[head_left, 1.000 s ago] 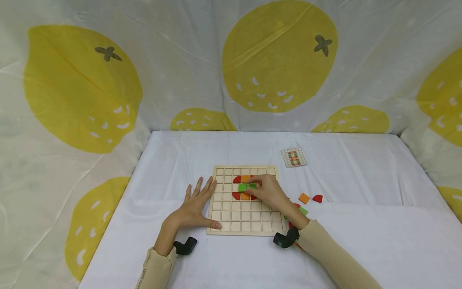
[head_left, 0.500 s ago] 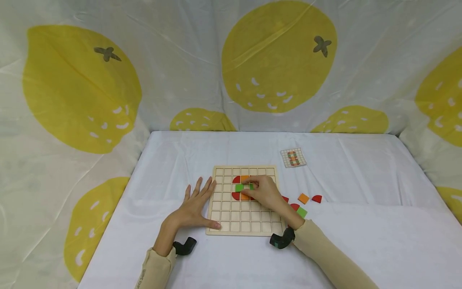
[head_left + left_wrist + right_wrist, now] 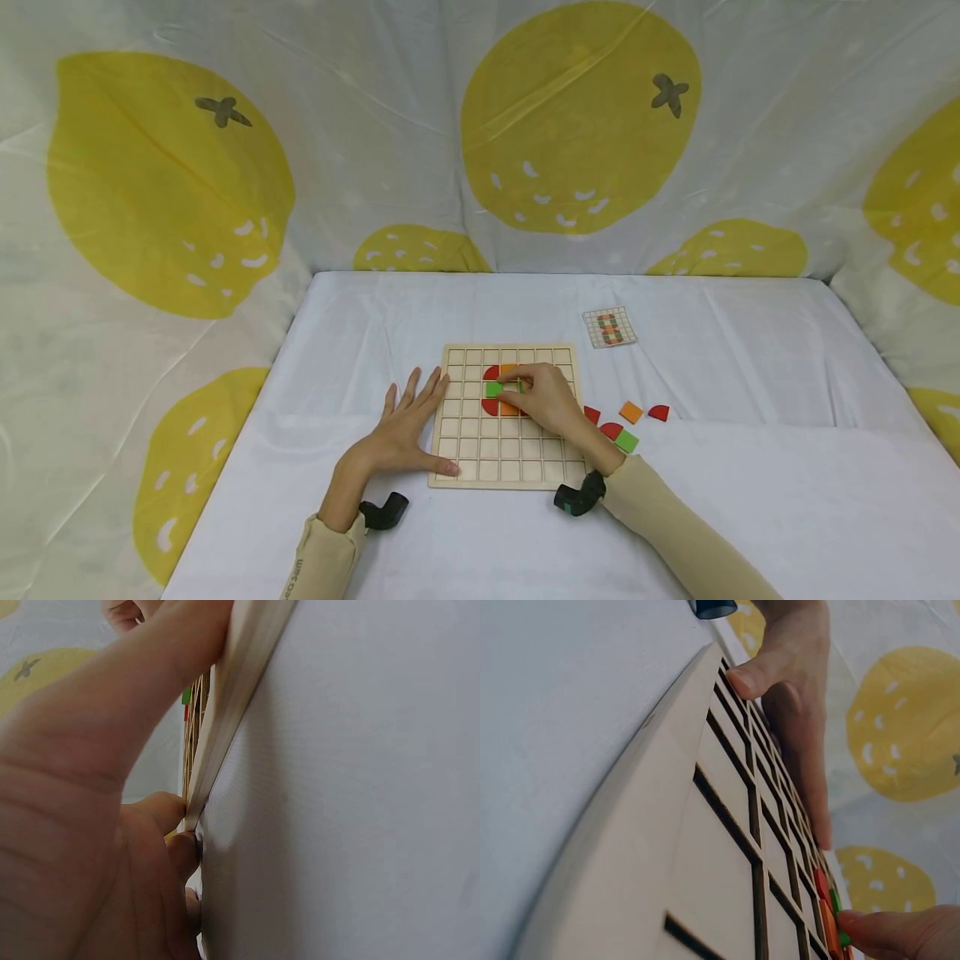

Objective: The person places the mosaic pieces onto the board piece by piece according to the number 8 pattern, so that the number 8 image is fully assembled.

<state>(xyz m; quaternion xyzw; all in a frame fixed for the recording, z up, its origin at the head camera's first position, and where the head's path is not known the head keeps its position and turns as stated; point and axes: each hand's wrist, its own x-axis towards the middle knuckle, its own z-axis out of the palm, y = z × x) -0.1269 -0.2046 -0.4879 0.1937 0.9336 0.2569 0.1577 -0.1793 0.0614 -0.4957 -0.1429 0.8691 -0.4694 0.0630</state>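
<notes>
A wooden grid board lies on the white cloth. My left hand is spread at its left side, with straight fingers against the edge and the thumb on the near corner. Over the board's upper part, my right hand pinches a green square tile between thumb and fingers. Red quarter-circle tiles sit above and below that tile. Orange square tiles lie beside them, partly under the right hand. A second green tile is mostly hidden by the fingers.
Right of the board lie loose tiles: an orange square, a green square and red quarter circles. A small pattern card rests behind the board to the right. A lemon-printed curtain hangs beyond the table.
My right hand has moved slightly left with the green tile, which now lies between the two left red pieces. More loose tiles show beside the right forearm. The left hand stays put.
</notes>
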